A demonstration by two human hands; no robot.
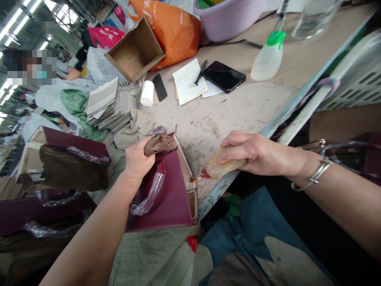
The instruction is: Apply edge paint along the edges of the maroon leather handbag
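Observation:
A burgundy handbag with a plastic-wrapped handle lies at the table's near edge. My left hand is closed on brown lining cloth bunched at the bag's top. In my right hand is a yellowish squeeze bottle, tilted left. Its red tip meets or nearly touches the bag's pale open side edge; exact contact is hard to tell. My fingers wrap around the bottle.
More burgundy bags stand at left. Behind are stacked grey pieces, a cardboard box, a white roll, a phone and paper. Another bottle and a water glass stand far right.

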